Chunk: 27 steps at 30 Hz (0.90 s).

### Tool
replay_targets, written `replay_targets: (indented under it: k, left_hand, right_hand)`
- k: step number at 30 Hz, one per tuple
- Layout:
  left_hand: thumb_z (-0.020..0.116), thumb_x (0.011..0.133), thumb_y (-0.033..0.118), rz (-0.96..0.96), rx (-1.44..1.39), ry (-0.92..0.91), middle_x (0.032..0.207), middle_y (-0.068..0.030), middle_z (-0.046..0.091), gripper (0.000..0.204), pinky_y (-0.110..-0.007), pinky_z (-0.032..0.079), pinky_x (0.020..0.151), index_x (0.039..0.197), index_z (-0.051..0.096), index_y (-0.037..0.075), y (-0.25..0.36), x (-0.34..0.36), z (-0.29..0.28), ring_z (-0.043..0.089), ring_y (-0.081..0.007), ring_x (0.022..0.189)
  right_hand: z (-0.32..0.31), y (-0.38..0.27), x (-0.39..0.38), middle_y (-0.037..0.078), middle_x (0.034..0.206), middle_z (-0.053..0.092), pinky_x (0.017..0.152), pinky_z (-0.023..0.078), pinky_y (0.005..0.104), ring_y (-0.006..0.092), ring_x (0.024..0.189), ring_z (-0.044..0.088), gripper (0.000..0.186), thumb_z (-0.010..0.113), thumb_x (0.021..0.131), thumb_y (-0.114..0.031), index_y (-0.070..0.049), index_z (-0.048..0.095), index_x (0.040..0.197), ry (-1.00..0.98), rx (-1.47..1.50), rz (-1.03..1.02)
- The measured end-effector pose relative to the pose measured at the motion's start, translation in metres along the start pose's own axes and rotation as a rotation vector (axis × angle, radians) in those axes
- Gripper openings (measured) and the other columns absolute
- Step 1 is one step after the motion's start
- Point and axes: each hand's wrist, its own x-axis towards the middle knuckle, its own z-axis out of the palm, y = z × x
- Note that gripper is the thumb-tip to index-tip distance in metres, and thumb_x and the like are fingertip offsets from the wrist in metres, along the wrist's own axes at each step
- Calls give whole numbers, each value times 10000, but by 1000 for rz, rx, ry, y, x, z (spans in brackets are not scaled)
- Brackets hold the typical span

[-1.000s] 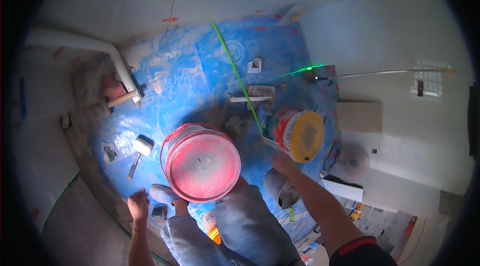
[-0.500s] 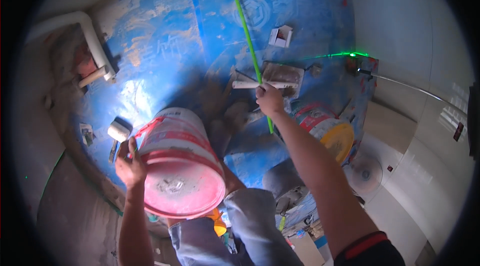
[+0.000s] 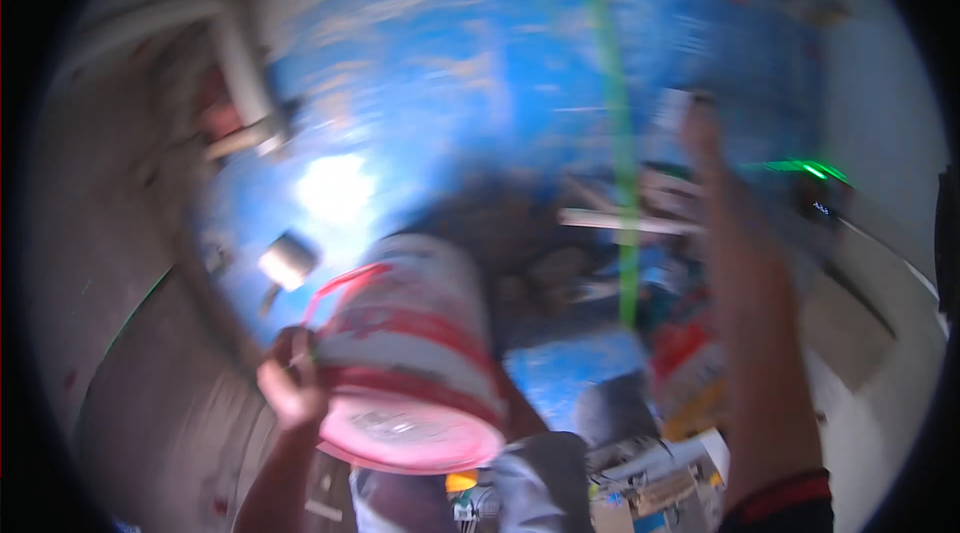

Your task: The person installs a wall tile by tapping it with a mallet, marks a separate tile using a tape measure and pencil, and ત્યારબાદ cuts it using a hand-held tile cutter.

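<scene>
My left hand (image 3: 293,385) is curled round the red handle at the side of a white-and-red bucket (image 3: 410,303), which is tipped over with its pink round end toward me. My right hand (image 3: 703,128) is stretched forward, smeared by motion, beside a small white box (image 3: 670,110); whether it holds anything is unclear. A long green rod (image 3: 626,263) lies to the left of my right arm, apart from that hand.
Blue dusty floor covering (image 3: 420,63) with a white-headed mallet (image 3: 287,261), a white pipe (image 3: 235,63), blurred trays and strips (image 3: 660,193), a second bucket (image 3: 680,373) and assorted materials (image 3: 660,493) near my legs. Walls (image 3: 130,353) border it; a green laser line (image 3: 805,168) shows at right.
My left hand has reached the bucket, which has gone from upright to tilted. My right hand took hold of the green rod, then left it and moved forward and right. The view has shifted.
</scene>
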Motion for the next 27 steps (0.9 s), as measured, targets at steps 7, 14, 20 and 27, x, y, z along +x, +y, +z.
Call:
replay_targets:
  k: [7, 14, 20, 27]
  left_hand:
    - [643, 837, 144, 304, 315, 46, 741, -144, 624, 95, -409, 500, 611, 835, 636, 50, 12, 7, -13, 617, -346, 678]
    - [626, 847, 117, 239, 352, 11, 761, -149, 624, 84, -381, 495, 604, 857, 631, 34, 15, 4, -17, 617, -342, 690]
    - [642, 824, 152, 213, 347, 64, 724, -116, 605, 94, -382, 488, 578, 814, 626, 61, 19, 2, -20, 612, -314, 665]
    - [646, 825, 180, 243, 347, 78, 769, -109, 636, 116, -386, 511, 600, 860, 630, 71, 20, 3, -19, 637, -302, 698]
  right_hand:
    - [121, 97, 26, 197, 1156, 602, 918, 468, 427, 354, 1055, 586, 414, 555, 889, -298, -5, 586, 1180, -302, 39, 81]
    - [100, 62, -4, 218, 1079, 615, 865, 493, 458, 373, 1015, 596, 314, 546, 911, -223, -67, 593, 1180, 120, 153, 45]
    - [1, 32, 10, 206, 1023, 632, 798, 489, 471, 396, 923, 615, 282, 586, 886, -204, -50, 589, 1122, -136, 400, 289]
    - [-176, -56, 10, 93, 846, 635, 664, 493, 379, 256, 742, 609, 198, 592, 923, -255, -61, 608, 959, 94, 855, 309]
